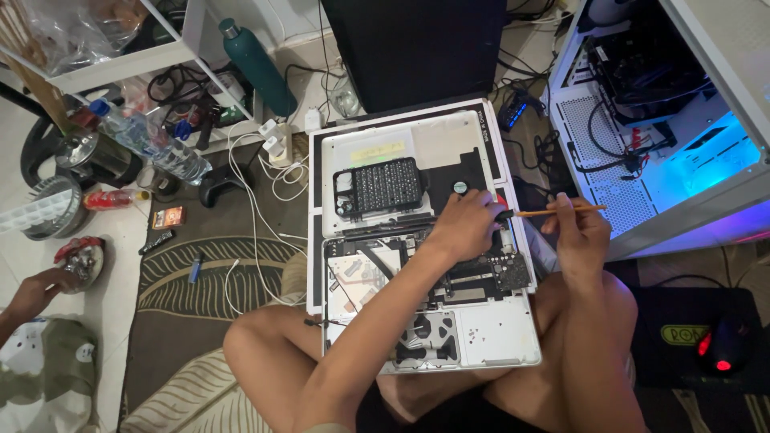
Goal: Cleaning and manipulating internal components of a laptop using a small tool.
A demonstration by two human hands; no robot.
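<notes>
Left hand (465,224) fingers curled, arm stretched forward from lap. Right hand (579,228) raised, fingers pinched shut, wrist bent.

**What the view hides**

The left hand (465,224) covers part of the opened laptop (425,313) beneath it. The brush (553,212) tip disappears behind that hand. A second person's hand (36,290) is cut by the left edge. The bit case (378,187) contents are too small to tell.
</notes>
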